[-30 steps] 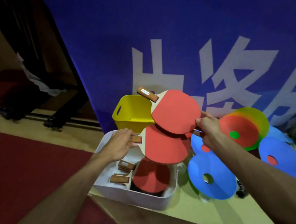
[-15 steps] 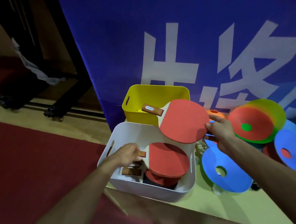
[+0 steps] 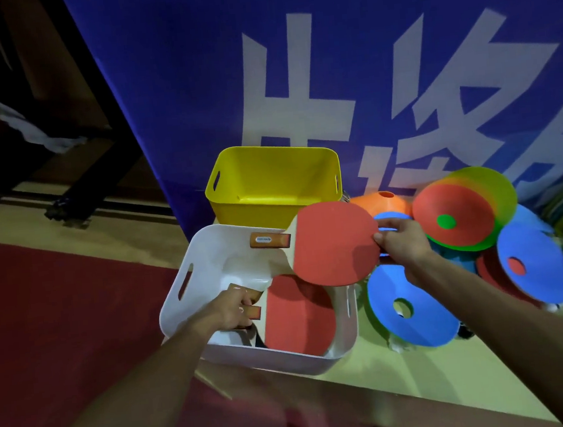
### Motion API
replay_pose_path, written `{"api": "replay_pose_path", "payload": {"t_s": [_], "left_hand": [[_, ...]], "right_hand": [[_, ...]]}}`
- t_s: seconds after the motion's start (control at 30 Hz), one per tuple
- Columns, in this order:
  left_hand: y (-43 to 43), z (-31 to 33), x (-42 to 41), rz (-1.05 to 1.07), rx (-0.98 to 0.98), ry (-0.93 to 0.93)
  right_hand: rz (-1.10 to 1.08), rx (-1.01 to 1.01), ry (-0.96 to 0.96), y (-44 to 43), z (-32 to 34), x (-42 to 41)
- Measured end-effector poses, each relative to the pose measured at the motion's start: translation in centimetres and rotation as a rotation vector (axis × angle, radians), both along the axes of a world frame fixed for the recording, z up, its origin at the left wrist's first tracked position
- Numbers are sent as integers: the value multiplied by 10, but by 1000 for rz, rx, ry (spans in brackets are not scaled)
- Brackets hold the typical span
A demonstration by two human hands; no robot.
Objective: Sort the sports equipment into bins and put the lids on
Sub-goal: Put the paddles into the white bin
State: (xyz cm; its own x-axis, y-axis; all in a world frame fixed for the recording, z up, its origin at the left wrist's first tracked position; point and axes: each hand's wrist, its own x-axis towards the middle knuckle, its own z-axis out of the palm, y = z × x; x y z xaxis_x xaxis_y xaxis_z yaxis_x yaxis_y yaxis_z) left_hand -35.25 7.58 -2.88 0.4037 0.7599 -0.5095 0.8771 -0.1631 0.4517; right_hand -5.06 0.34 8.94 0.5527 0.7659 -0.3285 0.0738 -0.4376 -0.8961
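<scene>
My right hand (image 3: pixel 401 243) pinches the far edge of a red table tennis paddle (image 3: pixel 334 242) and holds it flat over the white bin (image 3: pixel 184 291), its wooden handle pointing left. Down inside the bin, my left hand (image 3: pixel 229 309) grips the handle of a second red paddle (image 3: pixel 298 315), which lies on top of other paddles. Behind the white bin stands a yellow bin (image 3: pixel 271 193) with nothing visible in it.
Flat cone markers lie to the right: blue ones (image 3: pixel 409 307) (image 3: pixel 536 264), an orange one (image 3: pixel 380 205), and a red and green stack (image 3: pixel 459 217). A blue banner (image 3: pixel 328 71) hangs behind the bins. Red carpet (image 3: pixel 60 320) covers the left floor.
Both paddles have come down. My left hand lowered its paddle into the white bin, and my right hand brought the other one down to just above the bin. The camera moved closer.
</scene>
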Motion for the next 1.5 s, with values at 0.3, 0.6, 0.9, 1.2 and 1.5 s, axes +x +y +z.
{"api": "replay_pose_path", "payload": {"t_s": [0.3, 0.6, 0.9, 1.2, 1.5], "left_hand": [[11, 29, -13, 307, 129, -190], [26, 61, 0, -86, 533, -133], [24, 64, -7, -252, 635, 102], [25, 56, 5, -321, 607, 183], [28, 38, 8, -488, 563, 355]], "right_hand": [[83, -62, -31, 8, -6, -17], [197, -44, 31, 13, -7, -38], [284, -51, 65, 13, -15, -42], [348, -87, 21, 7, -13, -43], [285, 9, -232, -11, -13, -18]]}}
